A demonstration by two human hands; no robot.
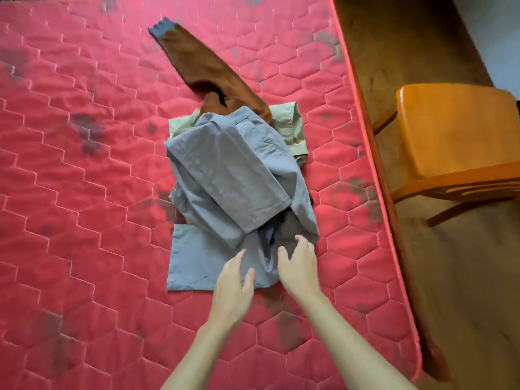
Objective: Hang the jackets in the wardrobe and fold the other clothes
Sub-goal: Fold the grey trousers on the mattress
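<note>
Head view — grey shirt (225, 175); pink mattress (84, 192)

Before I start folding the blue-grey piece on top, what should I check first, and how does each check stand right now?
1. Hands free: left hand and right hand hold nothing. Ok.
2. Hands touching the fabric: cannot tell.
3. Blue-grey garment spread flat: not ok; it is crumpled and doubled over itself.
4. Garment separate from the pile: not ok; it lies over the pale green garment and the end of the brown sleeve.
5. Bare mattress beside the pile for spreading: ok.
6. Brown piece is a jacket: cannot tell; mostly a sleeve shows.
</note>
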